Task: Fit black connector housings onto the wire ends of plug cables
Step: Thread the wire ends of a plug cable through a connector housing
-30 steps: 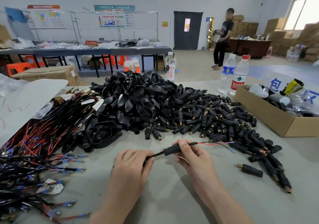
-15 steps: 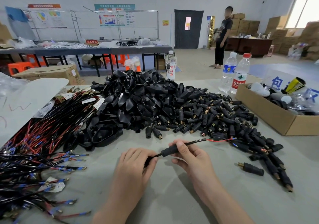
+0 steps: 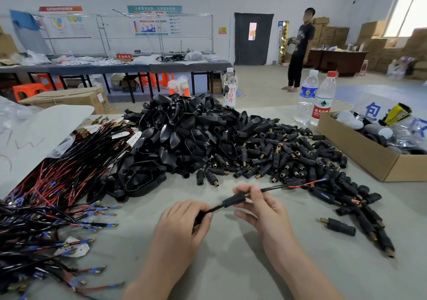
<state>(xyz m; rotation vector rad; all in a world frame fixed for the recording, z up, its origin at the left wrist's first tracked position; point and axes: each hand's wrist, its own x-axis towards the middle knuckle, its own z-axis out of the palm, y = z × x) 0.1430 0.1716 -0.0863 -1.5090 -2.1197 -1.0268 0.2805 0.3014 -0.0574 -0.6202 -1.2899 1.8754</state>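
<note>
Now left hand (image 3: 182,227) grips cable (image 3: 270,187); right hand (image 3: 264,209) pinches connector housing (image 3: 233,200) on it

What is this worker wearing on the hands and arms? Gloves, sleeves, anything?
Nothing shows. The left hand and right hand are bare: no gloves, rings or watch. Both forearms are uncovered down to the picture's lower edge, so no sleeve is in view.
</note>
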